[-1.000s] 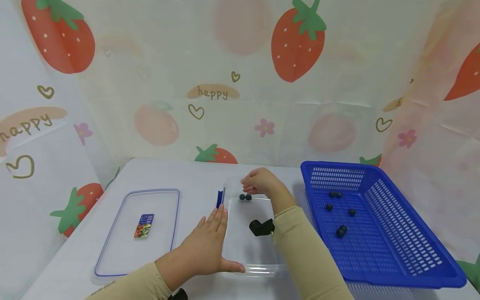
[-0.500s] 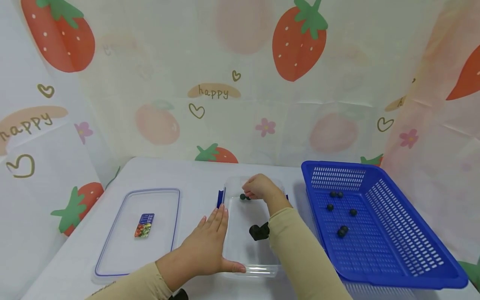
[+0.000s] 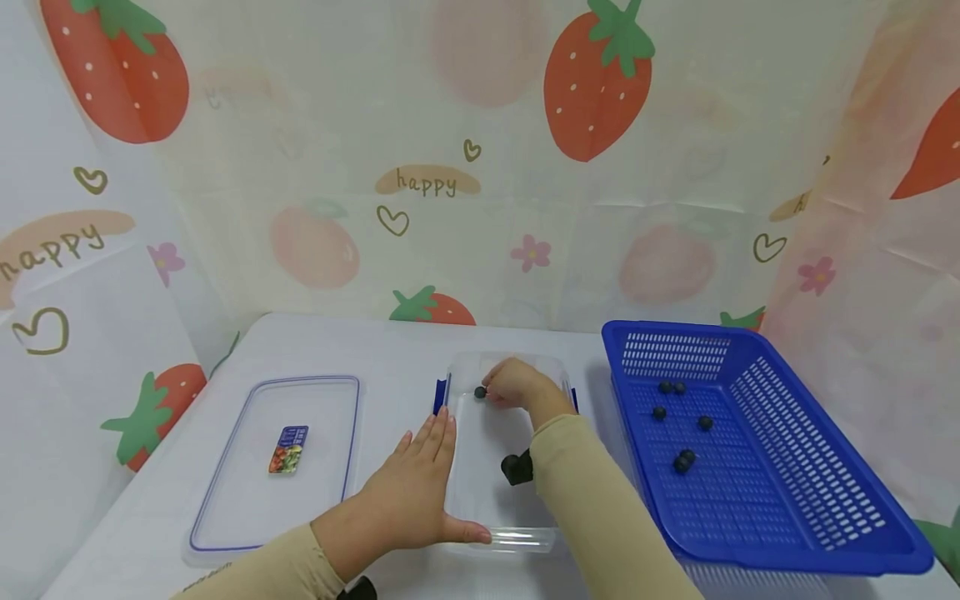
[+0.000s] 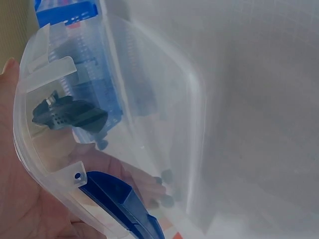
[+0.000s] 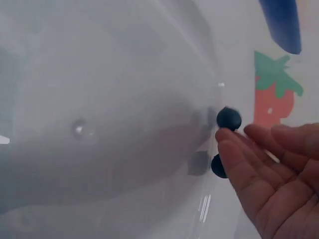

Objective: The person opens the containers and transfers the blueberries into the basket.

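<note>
A clear plastic container [image 3: 517, 542] with blue side latches stands on the white table. My left hand [image 3: 412, 492] rests along its left side, fingers straight and thumb over the near rim. My right hand [image 3: 517, 387] reaches inside to the far end. In the right wrist view its fingertips lie right at one blueberry [image 5: 229, 118], with a second blueberry [image 5: 218, 167] partly hidden behind a finger. From the head view only one blueberry [image 3: 480, 392] shows, left of the fingertips. The left wrist view shows the container's blue latch [image 4: 119, 199] beside the left hand.
A blue plastic basket [image 3: 787, 467] with several blueberries [image 3: 666, 387] stands on the right. On the left lies the container's clear lid [image 3: 225, 500] with a blue edge and a printed label [image 3: 288, 450]. A strawberry-patterned curtain [image 3: 480, 125] hangs behind the table [image 3: 397, 350].
My right hand has moved lower and nearer into the container's far end, now covering one of the two blueberries in the head view. The left blueberry has shifted slightly left. My left hand stays put.
</note>
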Available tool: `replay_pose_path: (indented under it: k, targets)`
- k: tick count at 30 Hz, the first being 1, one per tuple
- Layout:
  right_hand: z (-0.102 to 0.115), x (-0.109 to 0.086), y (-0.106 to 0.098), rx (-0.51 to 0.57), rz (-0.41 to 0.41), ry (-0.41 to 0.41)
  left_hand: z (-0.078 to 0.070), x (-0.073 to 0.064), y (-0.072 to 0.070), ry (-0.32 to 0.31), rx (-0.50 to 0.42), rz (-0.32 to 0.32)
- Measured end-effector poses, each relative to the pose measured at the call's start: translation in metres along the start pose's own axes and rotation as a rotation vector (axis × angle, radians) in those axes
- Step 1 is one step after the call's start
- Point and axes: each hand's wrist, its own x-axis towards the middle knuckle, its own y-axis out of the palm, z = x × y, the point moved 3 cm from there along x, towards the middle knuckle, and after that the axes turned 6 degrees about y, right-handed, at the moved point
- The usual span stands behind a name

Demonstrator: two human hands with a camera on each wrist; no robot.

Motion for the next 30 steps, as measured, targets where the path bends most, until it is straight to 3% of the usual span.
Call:
replay_pose_path:
  k: [7, 15, 24, 30]
  targets:
    - [0.003, 0.002, 0.014, -0.072, 0.135, -0.087, 0.001, -0.001, 0.000, 0.002, -0.003, 0.002]
    - [0.004, 0.007, 0.020, -0.185, 0.146, -0.147, 0.000, -0.001, 0.000, 0.011, -0.003, -0.006]
    - [0.004, 0.006, 0.021, -0.113, 0.167, -0.116, 0.001, -0.001, 0.001, 0.013, 0.006, -0.014]
    - [0.004, 0.006, 0.022, -0.120, 0.171, -0.118, 0.001, -0.001, 0.001, 0.015, 0.008, -0.009]
